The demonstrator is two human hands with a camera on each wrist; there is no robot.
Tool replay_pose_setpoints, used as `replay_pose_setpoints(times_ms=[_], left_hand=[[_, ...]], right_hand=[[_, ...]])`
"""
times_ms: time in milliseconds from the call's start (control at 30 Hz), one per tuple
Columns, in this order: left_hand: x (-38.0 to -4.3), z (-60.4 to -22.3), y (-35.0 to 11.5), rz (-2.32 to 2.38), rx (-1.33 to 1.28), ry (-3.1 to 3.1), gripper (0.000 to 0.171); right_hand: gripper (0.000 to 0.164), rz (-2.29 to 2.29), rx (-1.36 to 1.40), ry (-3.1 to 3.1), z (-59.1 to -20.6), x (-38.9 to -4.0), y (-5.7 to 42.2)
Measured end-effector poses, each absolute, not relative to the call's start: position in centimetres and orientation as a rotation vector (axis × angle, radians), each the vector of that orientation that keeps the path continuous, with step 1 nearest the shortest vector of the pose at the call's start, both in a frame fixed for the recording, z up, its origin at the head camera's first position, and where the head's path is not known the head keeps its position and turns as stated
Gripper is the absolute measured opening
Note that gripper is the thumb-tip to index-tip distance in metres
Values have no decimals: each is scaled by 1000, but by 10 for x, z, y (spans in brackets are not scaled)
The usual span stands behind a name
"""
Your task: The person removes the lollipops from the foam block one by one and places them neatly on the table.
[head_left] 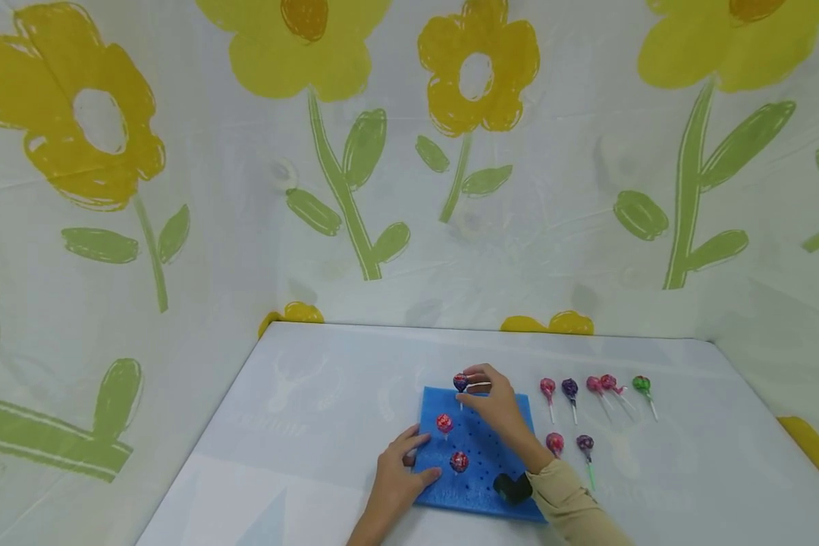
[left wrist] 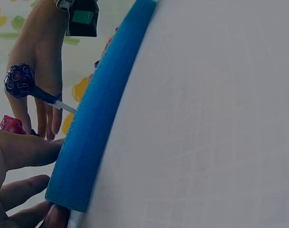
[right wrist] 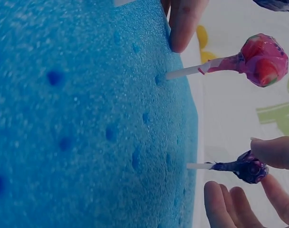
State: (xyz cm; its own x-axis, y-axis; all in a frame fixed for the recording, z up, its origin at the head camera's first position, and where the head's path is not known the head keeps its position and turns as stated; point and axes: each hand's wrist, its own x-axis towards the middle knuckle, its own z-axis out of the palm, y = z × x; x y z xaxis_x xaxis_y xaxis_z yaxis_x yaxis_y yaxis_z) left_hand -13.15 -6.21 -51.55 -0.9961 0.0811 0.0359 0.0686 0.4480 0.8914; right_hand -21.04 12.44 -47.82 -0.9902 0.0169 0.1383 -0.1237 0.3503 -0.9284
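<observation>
Yellow-flowered sheeting (head_left: 396, 189) backs the white table (head_left: 273, 462). At left, the left hand (head_left: 396, 469) grips the edge of the blue foam block (head_left: 460, 499). By the block's far edge stands a purple lollipop (head_left: 460, 381), probably light and hard, its wrapper slick — best pinched by the head, sparing the thin stick. It sits beyond the left hand, between the right hand's (head_left: 494, 402) thumb and fingers, which pinch it — loose lollipops (head_left: 569, 389) lie farther right.

on the counter (head_left: 314, 432), a board (head_left: 480, 444) is flanked to its right by seven lollipops (head_left: 569, 390) in two rows; two lollipops (head_left: 444, 423) are stood along its left side, a third (head_left: 460, 382), perhaps seated, near its far edge.
</observation>
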Motion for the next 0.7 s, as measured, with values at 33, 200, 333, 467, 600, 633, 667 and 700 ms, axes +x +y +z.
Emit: replay_pose_setpoints(times_ms=[33, 200, 333, 467, 600, 633, 667, 700], left_hand=[[-132, -516, -62, 1638, 138, 2663, 49], [-131, -517, -63, 1659, 134, 2645, 49], [-131, -517, -62, 1666, 129, 2631, 49], [-131, -514, -62, 1656, 132, 2643, 50], [-131, -513, -61, 1647, 130, 2654, 50], [-131, -513, -61, 1645, 126, 2655, 50], [-130, -513, -61, 1640, 123, 2657, 49], [-130, -514, -61, 1640, 120, 2658, 49]], right_hand=[[33, 1719, 100, -2479, -478, -211, 123], [27, 1716, 94, -2468, -478, -214, 119], [24, 1710, 106, -2464, -478, -214, 118], [24, 1697, 142, -2446, -479, -214, 118], [24, 1685, 175, -2437, -479, -213, 118], [24, 1676, 179, -2447, -479, -213, 118], [25, 1673, 186, -2453, -479, -213, 117], [25, 1666, 191, -2462, -479, -213, 117]])
